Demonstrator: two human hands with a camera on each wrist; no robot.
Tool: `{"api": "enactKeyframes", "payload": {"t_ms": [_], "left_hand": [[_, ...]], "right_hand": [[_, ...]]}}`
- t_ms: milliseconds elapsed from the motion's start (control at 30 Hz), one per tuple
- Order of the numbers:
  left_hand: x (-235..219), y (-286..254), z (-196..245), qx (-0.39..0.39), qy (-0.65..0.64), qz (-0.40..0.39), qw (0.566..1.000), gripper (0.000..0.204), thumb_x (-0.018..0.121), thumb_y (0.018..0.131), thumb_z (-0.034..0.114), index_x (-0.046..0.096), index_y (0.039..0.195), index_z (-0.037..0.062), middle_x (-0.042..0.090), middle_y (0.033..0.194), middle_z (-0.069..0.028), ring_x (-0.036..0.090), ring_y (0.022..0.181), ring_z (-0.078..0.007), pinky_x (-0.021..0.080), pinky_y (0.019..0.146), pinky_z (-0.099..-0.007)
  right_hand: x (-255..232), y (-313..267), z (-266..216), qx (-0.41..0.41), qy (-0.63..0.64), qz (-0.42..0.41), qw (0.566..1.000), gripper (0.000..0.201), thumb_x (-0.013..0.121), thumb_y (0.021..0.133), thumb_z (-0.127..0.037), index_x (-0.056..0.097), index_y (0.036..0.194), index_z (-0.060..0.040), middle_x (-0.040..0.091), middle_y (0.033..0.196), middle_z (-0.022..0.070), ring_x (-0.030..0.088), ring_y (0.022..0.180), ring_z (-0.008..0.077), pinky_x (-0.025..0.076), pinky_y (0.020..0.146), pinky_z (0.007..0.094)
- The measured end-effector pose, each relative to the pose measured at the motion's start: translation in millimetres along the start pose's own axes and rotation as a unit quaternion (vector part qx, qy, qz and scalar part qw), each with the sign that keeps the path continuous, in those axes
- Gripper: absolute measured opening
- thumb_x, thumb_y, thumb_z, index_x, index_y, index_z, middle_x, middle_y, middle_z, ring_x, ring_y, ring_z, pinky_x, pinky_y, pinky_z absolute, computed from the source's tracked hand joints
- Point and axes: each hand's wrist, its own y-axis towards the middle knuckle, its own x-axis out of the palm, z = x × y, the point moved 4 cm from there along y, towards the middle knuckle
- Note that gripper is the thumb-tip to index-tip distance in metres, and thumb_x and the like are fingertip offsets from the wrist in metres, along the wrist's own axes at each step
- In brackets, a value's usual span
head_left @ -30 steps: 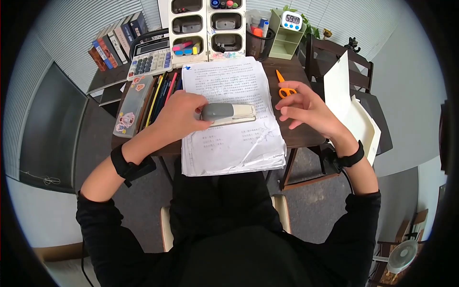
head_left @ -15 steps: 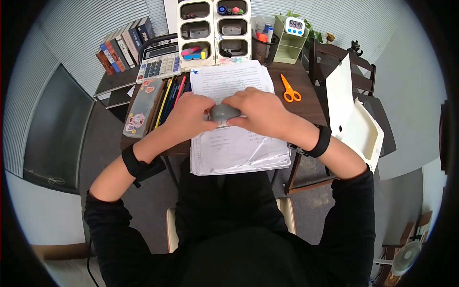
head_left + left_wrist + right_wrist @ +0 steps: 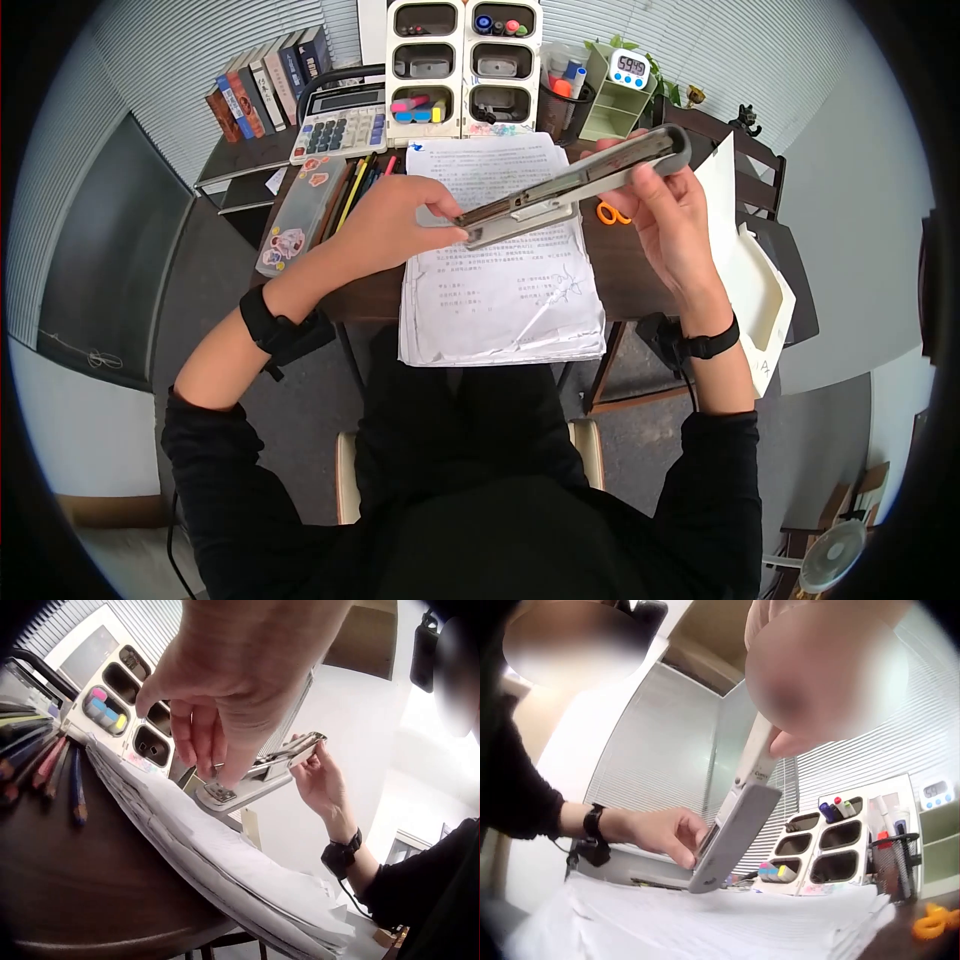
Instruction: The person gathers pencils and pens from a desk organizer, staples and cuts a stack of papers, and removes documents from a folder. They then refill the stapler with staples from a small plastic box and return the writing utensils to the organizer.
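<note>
A grey and cream stapler [image 3: 560,190] is swung wide open above a stack of printed paper [image 3: 500,290] on the dark desk [image 3: 620,270]. My left hand [image 3: 452,226] pinches its lower end just over the sheets; the left wrist view shows the fingertips [image 3: 217,776] at the metal base of the stapler [image 3: 259,776]. My right hand [image 3: 652,160] grips the raised far end, up and to the right. In the right wrist view the stapler [image 3: 735,832] slopes down from my right hand [image 3: 795,742] toward my left hand [image 3: 671,834].
Left of the paper lie coloured pencils [image 3: 355,185] and a stickered pencil case [image 3: 290,225]. At the back stand a calculator [image 3: 338,125], books [image 3: 265,85], a white drawer organiser [image 3: 462,65], a pen cup [image 3: 555,95] and a timer [image 3: 633,68]. Orange scissors [image 3: 608,212] and a white file box [image 3: 745,260] sit right.
The stapler lay closed on the paper under my left hand. My right hand came onto it, then lifted one end up and right, opening it wide.
</note>
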Motion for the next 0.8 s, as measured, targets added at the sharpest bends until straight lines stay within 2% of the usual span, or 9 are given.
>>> {"api": "enactKeyframes", "payload": {"t_ms": [200,300,333,367,400,500,567,600,800], "left_hand": [[7.4,6.4,-6.5,-0.02,-0.057,0.017,0.998,0.024,0.079,0.073,0.015,0.066,0.086,-0.0007,0.067,0.084,-0.0067,0.064,0.083,-0.0151,0.048,0.075,-0.0279],[10.0,11.2,-8.5,0.005,-0.054,0.01,0.998,0.024,0.077,0.073,0.013,0.065,0.088,-0.0003,0.067,0.085,-0.0081,0.064,0.082,-0.0172,0.049,0.075,-0.0287],[12.4,14.1,-6.2,0.012,-0.044,0.014,0.999,0.023,0.077,0.072,0.011,0.064,0.087,0.0003,0.066,0.084,-0.0084,0.064,0.082,-0.0186,0.049,0.075,-0.0293],[14.5,17.6,-2.2,0.02,-0.034,0.018,0.999,0.022,0.076,0.071,0.009,0.063,0.087,0.0009,0.066,0.084,-0.0087,0.064,0.082,-0.0201,0.049,0.075,-0.0299],[16.5,21.6,-1.0,0.019,-0.034,0.018,0.999,0.022,0.076,0.071,0.009,0.063,0.087,0.0009,0.066,0.084,-0.0087,0.064,0.082,-0.0201,0.049,0.075,-0.0299],[17.8,36.7,1.2,0.017,-0.013,0.067,0.998,0.024,0.075,0.068,0.005,0.06,0.086,0.0026,0.066,0.084,-0.0085,0.064,0.082,-0.023,0.049,0.075,-0.0316],[18.4,43.1,5.9,0.045,-0.017,0.125,0.991,0.025,0.074,0.067,0.002,0.058,0.087,0.004,0.066,0.085,-0.0073,0.064,0.083,-0.0235,0.049,0.076,-0.0333],[20.1,44.1,8.6,0.045,-0.013,0.127,0.991,0.026,0.073,0.069,0.002,0.057,0.089,0.0048,0.066,0.086,-0.0071,0.064,0.085,-0.0242,0.049,0.076,-0.0342],[29.7,47.1,10.9,0.027,-0.023,0.15,0.988,0.029,0.076,0.068,0.006,0.055,0.088,0.0061,0.066,0.082,-0.0102,0.065,0.084,-0.0284,0.051,0.073,-0.0358]], "right_hand": [[5.2,-0.1,1.2,-0.018,0.122,0.003,0.992,0.032,0.054,0.096,-0.013,0.048,0.124,0.0005,0.057,0.123,0.0185,0.059,0.112,0.022,0.053,0.091,0.0303],[12.9,-6.7,-3.3,-0.059,0.068,-0.004,0.996,0.038,0.058,0.092,-0.009,0.043,0.125,-0.0026,0.056,0.121,0.0187,0.058,0.112,0.0249,0.053,0.092,0.0336],[22.2,-11.2,-13.3,-0.137,-0.007,-0.06,0.989,0.04,0.06,0.089,-0.006,0.042,0.125,-0.0039,0.056,0.121,0.0186,0.058,0.112,0.026,0.053,0.092,0.0352],[32.7,-18.0,-22.8,-0.214,-0.081,-0.113,0.967,0.043,0.062,0.087,-0.003,0.041,0.124,-0.0052,0.056,0.12,0.0186,0.058,0.113,0.027,0.053,0.092,0.0368],[43.6,-24.9,-29.2,-0.235,-0.121,-0.159,0.951,0.044,0.065,0.087,-0.011,0.038,0.121,-0.0084,0.056,0.116,0.0237,0.056,0.112,0.0391,0.049,0.093,0.0504],[68.3,-38.2,-40.7,-0.337,-0.319,-0.308,0.831,0.038,0.068,0.081,-0.006,0.047,0.113,-0.008,0.057,0.114,0.0214,0.059,0.11,0.0388,0.053,0.087,0.044],[85.3,-52.6,-42.3,-0.375,-0.41,-0.343,0.758,0.04,0.069,0.075,-0.002,0.052,0.11,-0.0092,0.057,0.114,0.0168,0.06,0.108,0.0359,0.055,0.081,0.0364],[90.1,-56.9,-36.5,-0.445,-0.453,-0.318,0.704,0.033,0.063,0.075,-0.013,0.053,0.107,-0.0134,0.055,0.108,0.0099,0.059,0.104,0.027,0.054,0.08,0.0295],[93.1,-61.8,-34.2,-0.448,-0.479,-0.328,0.68,0.038,0.065,0.073,-0.008,0.053,0.108,-0.0172,0.055,0.112,0.0091,0.061,0.105,0.0281,0.054,0.072,0.0273]]}}
